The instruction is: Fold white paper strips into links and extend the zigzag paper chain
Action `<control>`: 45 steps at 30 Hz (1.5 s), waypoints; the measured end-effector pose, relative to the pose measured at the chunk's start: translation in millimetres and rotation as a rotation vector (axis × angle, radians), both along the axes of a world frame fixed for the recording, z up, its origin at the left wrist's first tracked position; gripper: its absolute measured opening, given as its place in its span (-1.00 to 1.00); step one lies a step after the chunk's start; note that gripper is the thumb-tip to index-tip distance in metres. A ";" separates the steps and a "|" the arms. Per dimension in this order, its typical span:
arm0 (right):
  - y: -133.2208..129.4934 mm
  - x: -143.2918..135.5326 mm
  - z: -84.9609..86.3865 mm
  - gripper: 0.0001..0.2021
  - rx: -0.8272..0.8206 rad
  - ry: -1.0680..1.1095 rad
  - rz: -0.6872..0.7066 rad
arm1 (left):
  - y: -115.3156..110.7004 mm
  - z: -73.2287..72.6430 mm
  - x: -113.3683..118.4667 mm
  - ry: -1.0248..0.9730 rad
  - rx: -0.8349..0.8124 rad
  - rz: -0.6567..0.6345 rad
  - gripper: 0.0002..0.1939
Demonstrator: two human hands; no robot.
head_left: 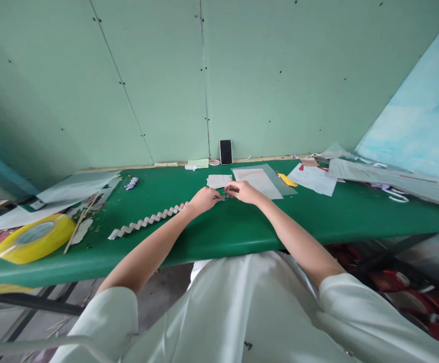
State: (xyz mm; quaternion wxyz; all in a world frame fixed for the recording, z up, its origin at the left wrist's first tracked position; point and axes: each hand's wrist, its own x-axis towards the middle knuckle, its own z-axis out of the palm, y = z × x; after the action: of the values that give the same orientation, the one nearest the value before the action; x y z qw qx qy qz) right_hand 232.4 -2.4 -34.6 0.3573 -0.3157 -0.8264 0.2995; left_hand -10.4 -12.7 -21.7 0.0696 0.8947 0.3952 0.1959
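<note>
A zigzag chain of folded paper lies across the green table and runs up under my left hand. My left hand is closed, its fingers pinching the chain's far end. Close beside it, my right hand has its fingers bent together at the same spot. A small greyish bit shows between the two hands, too small to make out. Just beyond the hands lies a small stack of white paper pieces. Larger white and translucent sheets lie past my right hand.
A yellow cutter and loose papers lie to the right. A phone leans on the back wall. On the left are a large yellow tape roll, thin sticks and a purple item. The table's front edge is close to my body.
</note>
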 end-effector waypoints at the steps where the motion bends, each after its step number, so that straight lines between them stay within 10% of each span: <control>1: 0.7 0.2 -0.6 -0.83 -0.017 0.001 0.008 | -0.3 0.0 -0.4 -0.019 -0.009 -0.016 -0.86; 45: -10.9 -10.6 4.4 -0.80 -0.022 -0.119 -0.059 | 6.9 -16.5 4.7 -0.108 -0.097 0.152 -0.89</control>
State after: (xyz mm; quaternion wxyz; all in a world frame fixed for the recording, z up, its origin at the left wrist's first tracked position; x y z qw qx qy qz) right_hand 221.8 -13.3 -30.3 0.3125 -0.3612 -0.8332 0.2786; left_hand -5.8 -5.8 -38.3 0.1190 0.8459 0.4666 0.2292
